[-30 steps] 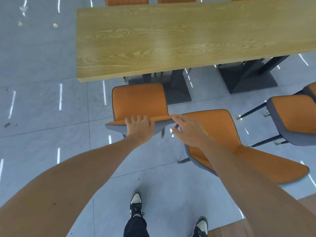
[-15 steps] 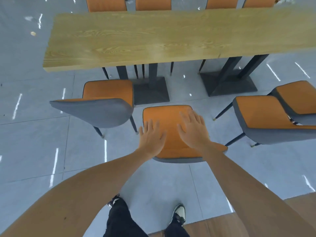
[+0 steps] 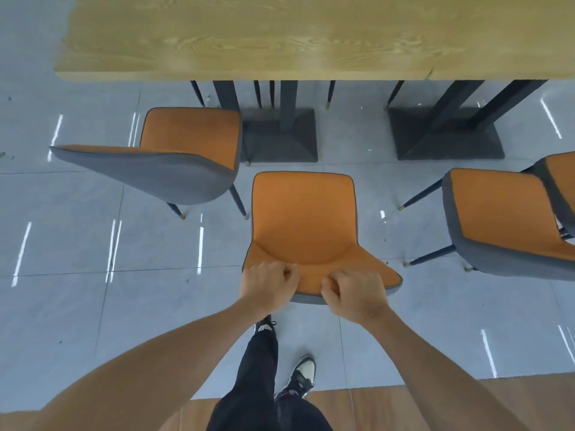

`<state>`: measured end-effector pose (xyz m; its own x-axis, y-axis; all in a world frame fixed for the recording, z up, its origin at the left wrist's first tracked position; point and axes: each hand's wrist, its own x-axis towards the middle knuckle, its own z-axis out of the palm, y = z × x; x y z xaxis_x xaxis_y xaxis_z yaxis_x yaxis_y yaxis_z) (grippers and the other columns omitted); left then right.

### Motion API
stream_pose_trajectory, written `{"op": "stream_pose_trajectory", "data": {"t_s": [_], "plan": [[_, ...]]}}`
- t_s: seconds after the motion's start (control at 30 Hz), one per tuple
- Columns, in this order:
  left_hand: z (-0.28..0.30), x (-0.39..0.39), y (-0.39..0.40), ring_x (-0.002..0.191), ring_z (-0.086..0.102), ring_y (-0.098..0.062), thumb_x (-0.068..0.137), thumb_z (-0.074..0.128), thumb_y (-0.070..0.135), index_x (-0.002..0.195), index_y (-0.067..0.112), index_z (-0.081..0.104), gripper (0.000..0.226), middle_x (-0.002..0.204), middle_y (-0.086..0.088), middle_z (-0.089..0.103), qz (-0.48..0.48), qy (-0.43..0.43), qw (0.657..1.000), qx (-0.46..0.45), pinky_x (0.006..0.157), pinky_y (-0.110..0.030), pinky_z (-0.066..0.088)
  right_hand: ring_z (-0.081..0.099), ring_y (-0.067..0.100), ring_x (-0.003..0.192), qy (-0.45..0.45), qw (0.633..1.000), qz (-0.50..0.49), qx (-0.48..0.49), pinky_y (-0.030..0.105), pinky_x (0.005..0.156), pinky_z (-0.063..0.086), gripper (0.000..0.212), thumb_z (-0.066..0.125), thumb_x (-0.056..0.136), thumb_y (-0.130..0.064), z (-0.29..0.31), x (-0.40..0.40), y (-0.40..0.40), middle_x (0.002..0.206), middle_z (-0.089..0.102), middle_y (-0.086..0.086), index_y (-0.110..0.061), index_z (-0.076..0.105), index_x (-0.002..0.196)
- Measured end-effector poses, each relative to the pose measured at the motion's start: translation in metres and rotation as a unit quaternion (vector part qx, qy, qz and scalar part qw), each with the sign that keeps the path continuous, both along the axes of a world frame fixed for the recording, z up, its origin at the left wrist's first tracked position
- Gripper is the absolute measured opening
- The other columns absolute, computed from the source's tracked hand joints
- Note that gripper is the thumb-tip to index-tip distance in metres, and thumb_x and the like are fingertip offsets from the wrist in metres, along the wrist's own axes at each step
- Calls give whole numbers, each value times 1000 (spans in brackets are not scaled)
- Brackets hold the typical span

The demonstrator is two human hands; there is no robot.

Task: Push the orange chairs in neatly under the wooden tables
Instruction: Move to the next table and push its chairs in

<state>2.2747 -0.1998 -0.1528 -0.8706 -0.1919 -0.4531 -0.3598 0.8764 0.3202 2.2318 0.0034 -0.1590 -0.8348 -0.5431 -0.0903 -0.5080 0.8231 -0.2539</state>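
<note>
An orange chair (image 3: 303,219) with a grey shell stands straight in front of me, its seat facing the long wooden table (image 3: 311,38). My left hand (image 3: 267,283) and my right hand (image 3: 354,293) both grip the top edge of its backrest, fingers curled over it. The seat's front edge lies short of the table edge. A second orange chair (image 3: 189,135) stands to the left, closer to the table, its grey back turned outward. Another orange chair (image 3: 497,213) stands to the right, turned at an angle, away from the table.
Two dark table bases (image 3: 280,135) (image 3: 445,135) sit on the grey tiled floor beyond the middle chair. Part of one more orange chair (image 3: 560,181) shows at the right edge. Wooden flooring (image 3: 373,409) lies behind my feet.
Both hands went from the left chair's backrest to the middle chair and have closed on its backrest top. The view has shifted right and nearer the table.
</note>
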Motion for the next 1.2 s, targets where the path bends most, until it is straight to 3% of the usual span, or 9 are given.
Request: {"op": "stream_pose_trajectory", "data": {"t_s": [0.17, 0.27, 0.6, 0.73, 1.2], "plan": [[-2, -59, -26, 49, 41, -17, 94, 38, 40, 50, 12, 42, 52, 47, 1, 44, 16, 16, 1000, 2, 54, -31, 38, 28, 17, 33, 25, 1000, -4, -7, 17, 41, 17, 42, 47, 80, -33, -5, -64, -29, 37, 33, -5, -17, 44, 42], [-3, -105, -52, 51, 42, -19, 90, 41, 38, 50, 12, 41, 47, 49, 1, 45, 41, 15, 999, 5, 51, -30, 30, 27, 16, 34, 11, 1000, -13, -4, 19, 40, 20, 44, 45, 80, -34, -1, -111, -57, 36, 31, -5, -15, 43, 40], [-7, -200, -103, 46, 38, -20, 88, 42, 35, 48, 12, 41, 46, 48, 1, 42, 64, 33, 997, 1, 49, -29, 30, 31, 15, 33, 19, 1000, 1, -2, 17, 42, 18, 42, 45, 79, -33, -3, -214, -111, 36, 33, -6, -16, 42, 40], [-10, -220, -101, 46, 43, -20, 89, 40, 38, 46, 12, 44, 50, 44, 1, 44, 53, 41, 998, 17, 50, -30, 36, 26, 14, 34, 34, 999, 5, -5, 17, 43, 16, 41, 43, 80, -32, -1, -237, -108, 37, 28, -8, -19, 37, 41], [-13, -248, -130, 45, 37, -19, 91, 35, 43, 50, 12, 40, 52, 44, 0, 40, 4, 76, 997, -7, 49, -31, 31, 19, 14, 36, 80, 996, -9, -42, 16, 47, 12, 38, 42, 78, -25, -6, -254, -134, 40, 22, -9, -20, 30, 43]]}}
